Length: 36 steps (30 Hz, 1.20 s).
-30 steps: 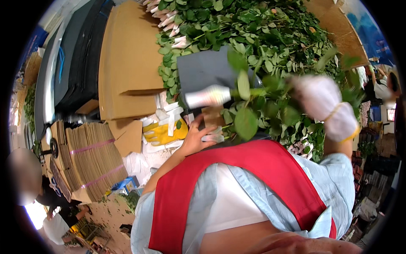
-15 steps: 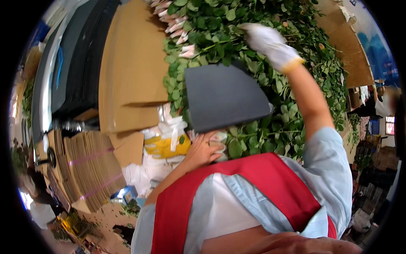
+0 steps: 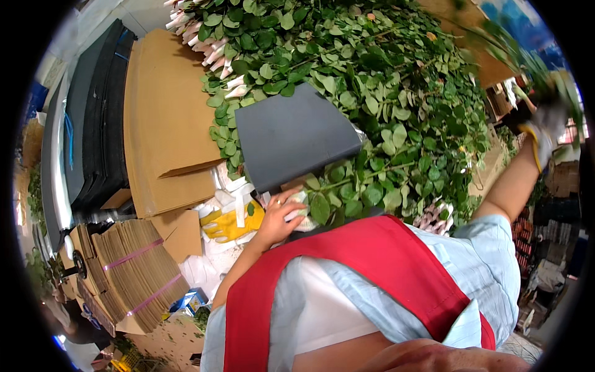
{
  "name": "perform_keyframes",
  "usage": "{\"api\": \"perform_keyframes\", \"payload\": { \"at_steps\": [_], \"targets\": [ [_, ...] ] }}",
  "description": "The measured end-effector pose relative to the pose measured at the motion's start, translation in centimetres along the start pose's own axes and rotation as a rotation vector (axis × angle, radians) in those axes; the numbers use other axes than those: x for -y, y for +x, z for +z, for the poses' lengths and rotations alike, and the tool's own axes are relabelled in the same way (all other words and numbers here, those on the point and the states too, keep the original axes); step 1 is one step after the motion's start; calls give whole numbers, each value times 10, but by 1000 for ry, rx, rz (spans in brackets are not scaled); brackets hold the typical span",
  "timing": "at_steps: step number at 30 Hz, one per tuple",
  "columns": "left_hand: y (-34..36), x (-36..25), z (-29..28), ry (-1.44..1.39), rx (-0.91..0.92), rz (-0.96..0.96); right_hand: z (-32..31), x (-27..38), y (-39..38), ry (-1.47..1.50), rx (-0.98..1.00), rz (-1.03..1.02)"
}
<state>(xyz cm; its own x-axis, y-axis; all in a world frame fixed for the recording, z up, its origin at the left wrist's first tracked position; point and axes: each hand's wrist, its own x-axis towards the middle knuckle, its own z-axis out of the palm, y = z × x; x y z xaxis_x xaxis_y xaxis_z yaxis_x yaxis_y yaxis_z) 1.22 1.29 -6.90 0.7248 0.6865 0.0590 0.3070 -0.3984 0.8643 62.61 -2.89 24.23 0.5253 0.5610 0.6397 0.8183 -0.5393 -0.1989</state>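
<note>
The left head-worn fisheye looks down, close above the red apron (image 3: 353, 248), toward leafy stems (image 3: 384, 124).

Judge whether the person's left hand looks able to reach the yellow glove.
Probably yes: the left hand is close to the yellow glove, though white strips partly cover it and the hand touches a white wrapper.

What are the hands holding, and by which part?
The left hand holds leafy stems by their white-wrapped end. The gloved right hand seems to hold greenery; blur hides where.
</note>
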Motion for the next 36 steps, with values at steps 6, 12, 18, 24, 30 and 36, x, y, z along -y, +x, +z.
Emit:
{"api": "perform_keyframes", "payload": {
  "at_steps": [6,12,18,24,30,36],
  "targets": [
    [-1,6,8,55,-39,23,-110,-284,-176,527,-280,1091],
    [5,-6,10,192,-107,-37,-59,-319,-286,1061,-424,1403],
    [-4,-1,20,155,-141,-7,81,145,-190,474,697,-129],
    [-4,1,19,113,-221,-5,226,234,-194,-183,823,-803],
    [-3,-1,21,29,-181,-128,253,285,-100,41,513,-646],
    [-9,0,20,66,-171,-123,381,341,-118,-251,768,-905]
  ]
}}
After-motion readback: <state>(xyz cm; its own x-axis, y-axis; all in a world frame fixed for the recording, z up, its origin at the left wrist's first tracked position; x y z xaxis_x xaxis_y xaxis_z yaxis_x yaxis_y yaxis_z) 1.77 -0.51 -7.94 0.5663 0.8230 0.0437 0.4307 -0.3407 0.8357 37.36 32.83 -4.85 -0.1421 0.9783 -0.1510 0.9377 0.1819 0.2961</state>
